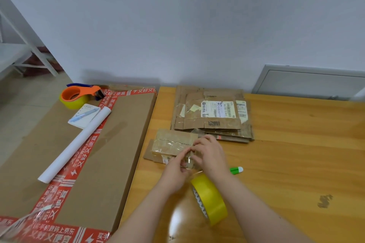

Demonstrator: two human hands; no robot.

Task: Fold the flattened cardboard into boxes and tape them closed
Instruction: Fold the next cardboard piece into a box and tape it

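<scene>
Head view: a small box (173,143), wrapped in clear tape, lies near the left edge of the wooden worktop (286,154), its long axis running left to right. The left hand (175,172) and right hand (210,154) meet at its right end, fingers curled onto the taped cardboard. A yellow tape roll (210,200) stands on edge between the forearms. Flattened cardboard (213,116) is stacked just behind the box. A large carton (110,144) sits to the left, carrying an orange tape dispenser (79,94). A pale wall (177,25) rises behind.
</scene>
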